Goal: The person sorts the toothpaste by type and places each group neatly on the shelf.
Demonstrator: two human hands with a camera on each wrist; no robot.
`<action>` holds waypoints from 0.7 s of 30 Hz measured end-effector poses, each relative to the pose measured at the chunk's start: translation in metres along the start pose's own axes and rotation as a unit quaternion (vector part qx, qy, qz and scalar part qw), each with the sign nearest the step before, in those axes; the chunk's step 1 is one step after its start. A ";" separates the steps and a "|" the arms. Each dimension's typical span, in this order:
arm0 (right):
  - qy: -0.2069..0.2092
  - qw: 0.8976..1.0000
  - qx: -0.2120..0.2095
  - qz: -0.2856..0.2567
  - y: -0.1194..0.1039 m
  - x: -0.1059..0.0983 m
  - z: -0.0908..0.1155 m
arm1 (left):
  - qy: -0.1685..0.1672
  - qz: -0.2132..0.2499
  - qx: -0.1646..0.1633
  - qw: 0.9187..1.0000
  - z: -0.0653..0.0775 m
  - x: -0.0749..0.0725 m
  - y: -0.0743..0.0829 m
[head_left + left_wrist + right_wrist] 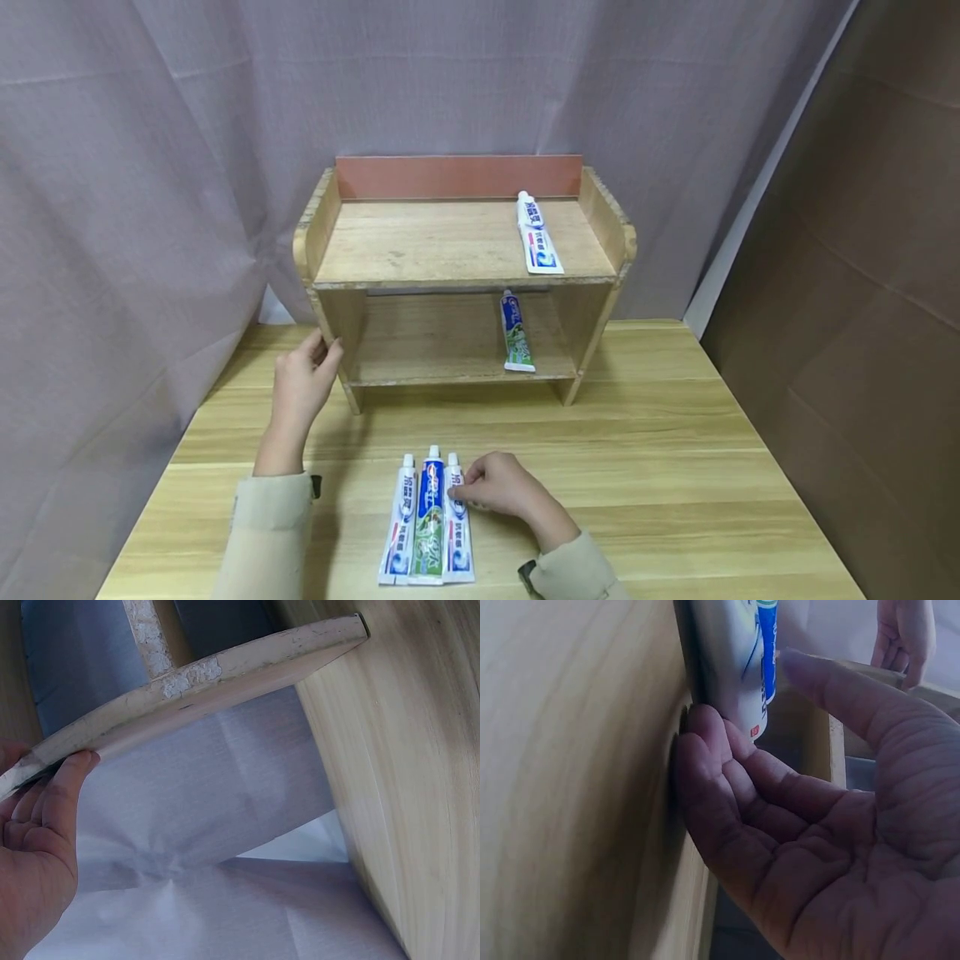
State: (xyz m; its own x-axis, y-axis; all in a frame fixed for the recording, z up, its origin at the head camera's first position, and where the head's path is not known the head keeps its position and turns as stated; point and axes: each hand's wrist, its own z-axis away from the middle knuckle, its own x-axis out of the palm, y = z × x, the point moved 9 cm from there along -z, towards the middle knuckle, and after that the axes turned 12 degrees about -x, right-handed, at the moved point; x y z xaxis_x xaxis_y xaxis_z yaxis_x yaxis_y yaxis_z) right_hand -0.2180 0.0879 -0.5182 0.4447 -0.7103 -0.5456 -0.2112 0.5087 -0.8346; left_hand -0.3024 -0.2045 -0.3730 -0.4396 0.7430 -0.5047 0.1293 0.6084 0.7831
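My left hand pinches the front edge of the left side panel of a small two-tier wooden shelf. On the table, three toothpaste tubes lie side by side, caps towards the shelf: a white tube, a blue-green tube and another white tube. My right hand is at the upper part of the rightmost white one, thumb over it and curled fingertips against its edge by the tabletop. That tube's body lies between thumb and fingers.
One white toothpaste tube lies on the upper tier, right of centre. A blue-green tube lies on the lower tier beneath it. Grey curtain hangs behind the shelf, and a brown cloth wall rises at the right.
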 end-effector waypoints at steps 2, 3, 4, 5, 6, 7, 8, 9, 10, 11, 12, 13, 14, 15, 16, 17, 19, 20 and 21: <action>-0.006 1.000 0.002 0.003 -0.001 0.001 0.001 | -0.001 -0.001 -0.002 1.000 0.000 0.000 0.000; -0.009 1.000 0.003 0.003 -0.002 0.002 0.002 | 0.000 -0.002 -0.003 1.000 0.000 0.000 0.000; -0.012 1.000 0.004 0.004 -0.002 0.002 0.002 | 0.000 -0.002 -0.002 1.000 0.001 0.000 0.000; -0.014 1.000 0.003 0.007 -0.003 0.003 0.003 | 0.001 -0.002 -0.002 1.000 0.001 -0.001 0.000; -0.016 1.000 0.004 0.008 -0.003 0.003 0.003 | 0.003 -0.001 0.000 1.000 0.001 -0.001 0.000; -0.017 1.000 0.003 0.009 -0.003 0.004 0.003 | 0.005 -0.001 0.002 1.000 0.001 -0.001 0.000; -0.018 1.000 0.002 0.011 -0.004 0.004 0.003 | 0.006 -0.001 0.004 1.000 0.001 -0.001 0.000; -0.019 1.000 0.002 0.012 -0.004 0.004 0.003 | 0.008 -0.002 0.005 1.000 0.001 -0.001 0.001; -0.019 1.000 0.002 0.013 -0.004 0.005 0.003 | 0.008 -0.001 0.008 1.000 0.001 -0.001 0.001; -0.018 1.000 0.001 0.014 -0.004 0.005 0.003 | 0.008 -0.001 0.009 1.000 0.001 -0.001 0.001; -0.017 1.000 -0.002 0.016 -0.005 0.005 0.003 | 0.008 -0.001 0.010 1.000 0.001 -0.001 0.001; -0.017 1.000 -0.002 0.018 -0.004 0.005 0.002 | 0.007 0.000 0.010 1.000 0.001 0.000 0.001; -0.017 1.000 -0.002 0.021 -0.004 0.006 0.002 | 0.006 0.001 0.009 1.000 0.001 0.000 0.000; -0.016 1.000 -0.002 0.024 -0.004 0.006 0.003 | 0.006 0.001 0.009 1.000 0.001 0.000 0.000; -0.016 0.999 -0.004 0.027 -0.004 0.007 0.002 | 0.006 0.002 0.008 1.000 0.001 0.000 -0.001; -0.015 0.999 -0.005 0.031 -0.004 0.007 0.002 | 0.005 0.001 0.007 1.000 0.001 0.000 -0.001; -0.015 0.999 -0.007 0.036 -0.004 0.007 0.002 | 0.005 0.000 0.004 1.000 0.001 0.001 -0.001; -0.015 0.999 -0.008 0.039 -0.004 0.007 0.002 | 0.005 0.000 0.003 1.000 0.000 0.001 -0.001; -0.014 0.999 -0.011 0.041 -0.005 0.007 0.002 | 0.004 -0.001 0.002 1.000 0.000 0.001 -0.001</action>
State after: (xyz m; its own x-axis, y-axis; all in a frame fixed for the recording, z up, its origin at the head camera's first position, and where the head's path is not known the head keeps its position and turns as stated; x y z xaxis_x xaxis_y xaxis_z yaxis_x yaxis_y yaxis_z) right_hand -0.2121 0.0818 -0.5180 0.4501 -0.6524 -0.6097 -0.2661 0.5538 -0.7890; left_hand -0.3027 -0.2047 -0.3748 -0.4467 0.7395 -0.5036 0.1314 0.6110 0.7806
